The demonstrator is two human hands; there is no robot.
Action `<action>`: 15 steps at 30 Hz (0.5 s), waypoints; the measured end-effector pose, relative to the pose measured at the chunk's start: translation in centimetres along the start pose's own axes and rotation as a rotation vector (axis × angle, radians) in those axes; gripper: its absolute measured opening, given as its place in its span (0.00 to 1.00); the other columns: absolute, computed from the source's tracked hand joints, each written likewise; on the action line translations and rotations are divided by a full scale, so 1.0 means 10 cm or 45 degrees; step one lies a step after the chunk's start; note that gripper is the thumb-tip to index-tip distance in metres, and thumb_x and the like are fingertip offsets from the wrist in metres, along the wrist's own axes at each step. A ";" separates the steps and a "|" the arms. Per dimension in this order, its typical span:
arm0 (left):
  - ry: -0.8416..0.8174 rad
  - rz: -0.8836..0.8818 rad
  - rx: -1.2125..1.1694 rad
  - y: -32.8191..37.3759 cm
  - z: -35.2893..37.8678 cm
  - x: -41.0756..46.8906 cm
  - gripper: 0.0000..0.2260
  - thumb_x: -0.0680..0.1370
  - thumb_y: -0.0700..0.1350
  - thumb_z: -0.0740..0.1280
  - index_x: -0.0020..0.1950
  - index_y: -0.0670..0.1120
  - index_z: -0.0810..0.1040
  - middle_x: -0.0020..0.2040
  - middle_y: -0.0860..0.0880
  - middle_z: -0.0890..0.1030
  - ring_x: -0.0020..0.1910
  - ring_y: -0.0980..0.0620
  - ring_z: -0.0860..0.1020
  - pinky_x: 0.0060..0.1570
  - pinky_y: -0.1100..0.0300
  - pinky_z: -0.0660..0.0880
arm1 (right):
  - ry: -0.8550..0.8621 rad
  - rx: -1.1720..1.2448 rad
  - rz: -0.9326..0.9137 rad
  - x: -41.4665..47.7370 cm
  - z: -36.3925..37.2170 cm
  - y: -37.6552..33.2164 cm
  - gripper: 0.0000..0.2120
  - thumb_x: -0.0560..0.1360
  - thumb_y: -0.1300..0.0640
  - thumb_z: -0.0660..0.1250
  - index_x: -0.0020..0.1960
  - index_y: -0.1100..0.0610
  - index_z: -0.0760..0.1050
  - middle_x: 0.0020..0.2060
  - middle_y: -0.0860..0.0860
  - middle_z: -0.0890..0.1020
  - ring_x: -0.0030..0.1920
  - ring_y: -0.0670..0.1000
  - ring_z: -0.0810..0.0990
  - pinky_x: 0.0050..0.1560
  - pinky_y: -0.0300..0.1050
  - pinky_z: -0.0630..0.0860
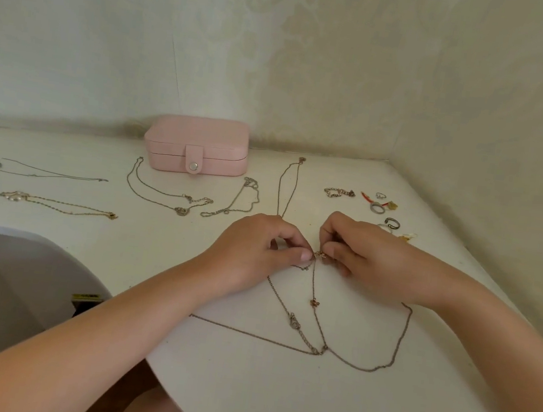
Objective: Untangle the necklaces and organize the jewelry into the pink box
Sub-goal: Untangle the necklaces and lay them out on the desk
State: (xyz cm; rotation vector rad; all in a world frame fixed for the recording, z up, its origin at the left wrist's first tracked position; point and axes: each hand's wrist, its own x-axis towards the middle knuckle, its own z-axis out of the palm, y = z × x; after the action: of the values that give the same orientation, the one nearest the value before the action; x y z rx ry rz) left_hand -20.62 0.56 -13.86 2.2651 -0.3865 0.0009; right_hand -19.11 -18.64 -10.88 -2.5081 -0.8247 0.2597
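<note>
Left hand point(257, 252) and right hand point(365, 258) both pinch knot of thin tangled metal chains point(314, 301); closed pink leatherette box point(197, 146) beyond left hand.

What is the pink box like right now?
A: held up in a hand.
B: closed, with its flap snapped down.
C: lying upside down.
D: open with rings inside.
B: the pink box sits closed by the wall, flap snapped down, while the left hand and right hand pinch the tangled necklaces.
</note>
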 end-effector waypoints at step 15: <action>0.125 -0.135 -0.410 0.08 -0.03 0.03 0.07 0.77 0.44 0.66 0.40 0.49 0.79 0.23 0.58 0.67 0.23 0.60 0.63 0.26 0.70 0.60 | 0.220 0.211 0.033 0.01 -0.05 -0.01 0.09 0.77 0.59 0.65 0.45 0.48 0.81 0.33 0.44 0.80 0.30 0.40 0.75 0.36 0.34 0.72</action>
State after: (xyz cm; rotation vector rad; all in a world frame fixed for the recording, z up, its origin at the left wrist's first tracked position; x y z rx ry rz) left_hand -20.49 0.19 -13.01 1.9556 -0.1978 -0.0042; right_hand -18.95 -18.75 -10.41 -2.3493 -0.6735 0.1130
